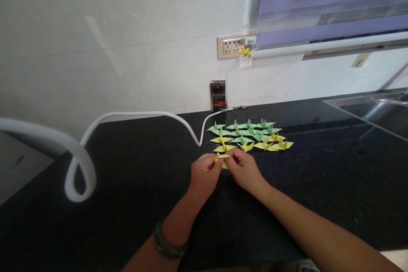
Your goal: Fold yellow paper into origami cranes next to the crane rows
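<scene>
Between my two hands is a yellow paper crane [224,156], pinched from both sides. The fingers of my left hand [205,172] are closed on its left part, and a dark bangle circles that wrist. My right hand [247,169] grips the right part with thumb and forefinger; the fingers cover some of the paper. Just beyond my fingertips stand several folded yellow cranes [267,145]. Behind those sit rows of green paper cranes [250,129], wings spread, on the black countertop [143,204].
A white cable [143,114] runs along the counter and loops up close at the left. Propped against the tiled wall is a small blurred-out object [218,95]. Above it is a wall socket [231,46] with a plugged-in charger. At the right is a metal sink [350,101].
</scene>
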The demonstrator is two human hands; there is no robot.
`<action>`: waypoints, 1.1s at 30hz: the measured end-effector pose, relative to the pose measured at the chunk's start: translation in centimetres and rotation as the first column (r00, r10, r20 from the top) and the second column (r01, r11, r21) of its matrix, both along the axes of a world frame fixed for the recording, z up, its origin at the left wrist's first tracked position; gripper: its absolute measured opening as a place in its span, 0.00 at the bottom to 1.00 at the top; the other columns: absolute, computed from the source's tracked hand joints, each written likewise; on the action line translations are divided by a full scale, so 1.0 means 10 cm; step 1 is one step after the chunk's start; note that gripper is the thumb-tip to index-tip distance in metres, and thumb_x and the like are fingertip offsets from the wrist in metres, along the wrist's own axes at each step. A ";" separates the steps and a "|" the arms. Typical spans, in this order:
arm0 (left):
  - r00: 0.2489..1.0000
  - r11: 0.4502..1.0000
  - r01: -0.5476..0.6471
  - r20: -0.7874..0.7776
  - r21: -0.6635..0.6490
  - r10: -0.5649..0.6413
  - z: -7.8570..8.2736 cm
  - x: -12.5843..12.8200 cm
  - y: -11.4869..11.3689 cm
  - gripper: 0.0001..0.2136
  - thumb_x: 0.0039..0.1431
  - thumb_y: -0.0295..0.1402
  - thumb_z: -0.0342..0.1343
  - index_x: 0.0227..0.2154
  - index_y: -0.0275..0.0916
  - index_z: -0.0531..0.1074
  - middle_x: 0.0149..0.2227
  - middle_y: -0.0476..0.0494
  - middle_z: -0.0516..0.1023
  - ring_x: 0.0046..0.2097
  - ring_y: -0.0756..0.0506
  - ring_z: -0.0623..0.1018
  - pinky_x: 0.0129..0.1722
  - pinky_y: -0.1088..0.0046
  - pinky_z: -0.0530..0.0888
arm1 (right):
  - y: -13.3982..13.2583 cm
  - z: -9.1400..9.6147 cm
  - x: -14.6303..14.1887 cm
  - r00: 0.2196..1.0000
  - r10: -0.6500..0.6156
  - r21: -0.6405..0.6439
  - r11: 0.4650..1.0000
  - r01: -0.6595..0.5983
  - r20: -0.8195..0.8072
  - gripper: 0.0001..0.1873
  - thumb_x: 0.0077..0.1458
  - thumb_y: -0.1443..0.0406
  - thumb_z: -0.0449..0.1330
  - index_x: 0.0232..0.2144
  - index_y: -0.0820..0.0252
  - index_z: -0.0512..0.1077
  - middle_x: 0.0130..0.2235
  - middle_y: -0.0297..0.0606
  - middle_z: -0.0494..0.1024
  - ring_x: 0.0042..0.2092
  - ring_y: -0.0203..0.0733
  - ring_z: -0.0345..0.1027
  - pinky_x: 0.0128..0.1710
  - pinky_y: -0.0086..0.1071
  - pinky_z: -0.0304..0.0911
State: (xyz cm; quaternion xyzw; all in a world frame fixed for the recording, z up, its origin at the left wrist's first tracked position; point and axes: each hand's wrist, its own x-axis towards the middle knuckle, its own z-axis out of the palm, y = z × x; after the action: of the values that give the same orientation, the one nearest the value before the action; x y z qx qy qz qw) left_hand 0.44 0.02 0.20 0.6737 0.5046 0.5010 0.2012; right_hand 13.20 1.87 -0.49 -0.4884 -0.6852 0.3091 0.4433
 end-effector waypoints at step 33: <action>0.713 0.859 0.329 0.700 -0.392 0.047 0.00 -0.06 0.08 0.12 0.45 0.39 0.54 0.26 0.33 0.70 0.23 0.47 0.72 0.23 0.52 0.71 0.22 0.78 0.68 | 0.02 0.17 0.18 0.911 0.226 0.409 0.838 -0.362 0.344 0.16 0.53 0.64 0.49 0.43 0.58 0.68 0.33 0.42 0.71 0.35 0.39 0.64 0.35 0.34 0.60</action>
State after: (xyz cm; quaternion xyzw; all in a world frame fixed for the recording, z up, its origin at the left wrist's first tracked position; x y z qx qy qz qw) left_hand -0.16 0.79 0.22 0.4029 0.4481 0.5519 0.5765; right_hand 14.96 2.12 1.25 -0.2947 -0.8622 0.1285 0.3914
